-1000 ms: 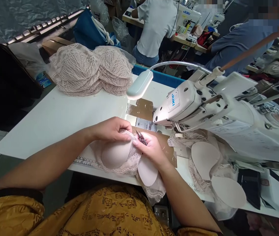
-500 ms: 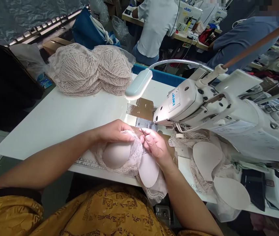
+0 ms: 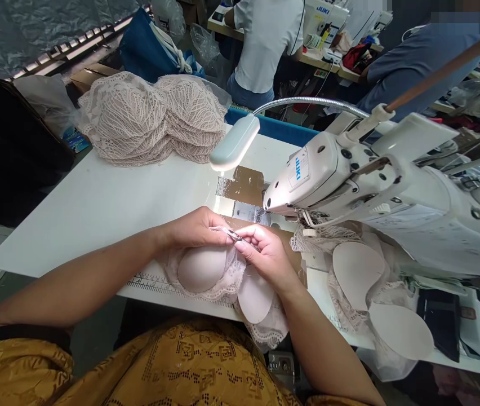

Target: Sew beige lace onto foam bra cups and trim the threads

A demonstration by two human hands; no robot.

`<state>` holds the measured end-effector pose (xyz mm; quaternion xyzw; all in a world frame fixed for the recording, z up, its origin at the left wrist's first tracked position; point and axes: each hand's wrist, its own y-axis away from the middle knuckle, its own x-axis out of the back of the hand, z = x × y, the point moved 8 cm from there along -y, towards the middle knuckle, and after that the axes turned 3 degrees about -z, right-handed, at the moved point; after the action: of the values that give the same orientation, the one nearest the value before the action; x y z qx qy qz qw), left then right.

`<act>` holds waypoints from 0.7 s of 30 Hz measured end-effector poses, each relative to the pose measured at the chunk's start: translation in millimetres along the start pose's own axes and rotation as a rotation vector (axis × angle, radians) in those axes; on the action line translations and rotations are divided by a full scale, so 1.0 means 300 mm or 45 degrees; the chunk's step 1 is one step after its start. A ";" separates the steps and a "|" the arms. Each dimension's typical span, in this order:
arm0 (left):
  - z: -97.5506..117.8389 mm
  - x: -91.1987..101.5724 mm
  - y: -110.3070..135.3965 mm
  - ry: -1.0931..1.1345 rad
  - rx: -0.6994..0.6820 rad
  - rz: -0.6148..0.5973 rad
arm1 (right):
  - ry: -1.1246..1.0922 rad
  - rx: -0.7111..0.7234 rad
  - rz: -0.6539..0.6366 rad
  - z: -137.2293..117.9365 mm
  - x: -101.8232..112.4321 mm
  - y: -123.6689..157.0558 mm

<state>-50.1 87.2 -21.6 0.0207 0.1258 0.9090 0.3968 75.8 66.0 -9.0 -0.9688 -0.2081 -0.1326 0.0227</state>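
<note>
A pale pink lace bra (image 3: 203, 269) with smooth moulded cups lies over the front edge of the table, one cup hanging lower towards my lap. My left hand (image 3: 195, 228) is closed on the lace at its upper edge, thumb on top. Between the thumb and fingers of my right hand (image 3: 267, 255) are small metal thread snips (image 3: 235, 235), whose blades lie against the lace beside my left fingertips. The grip end of the snips is hidden in my palm.
A white sewing machine (image 3: 320, 169) stands at the right, with a lamp (image 3: 235, 144) over its bed. Stacked lace bras (image 3: 147, 121) sit at the back left. Another bra (image 3: 358, 273) and a dark phone-like item (image 3: 438, 324) lie at the right. Two people sit beyond.
My right hand has turned and brought the snips' blades leftward onto the lace by my left fingers; before, they pointed upward away from it. My left hand keeps its grip.
</note>
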 end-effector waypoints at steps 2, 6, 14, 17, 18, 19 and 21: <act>0.004 -0.005 0.001 -0.008 -0.008 -0.015 | 0.030 0.029 0.034 -0.007 0.001 -0.001; 0.016 -0.008 0.005 -0.011 -0.011 -0.010 | 0.034 0.045 0.092 -0.010 0.014 0.000; 0.006 -0.011 0.001 -0.039 -0.011 -0.012 | -0.005 -0.018 -0.001 0.003 0.005 -0.005; 0.002 -0.017 -0.009 -0.136 -0.049 -0.022 | 0.094 0.035 0.035 -0.007 -0.003 -0.018; -0.001 -0.016 -0.012 -0.161 -0.049 -0.029 | 0.123 0.040 0.055 -0.007 -0.003 -0.022; -0.003 -0.013 -0.014 -0.170 -0.047 -0.035 | 0.135 0.036 0.080 -0.006 0.002 -0.024; -0.005 0.014 -0.014 -0.143 -0.037 -0.001 | 0.100 -0.019 0.113 0.005 0.020 -0.021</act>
<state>-50.1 92.8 -24.3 0.0659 0.0902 0.9080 0.4038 78.9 74.4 -9.0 -0.9713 -0.1628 -0.1708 0.0296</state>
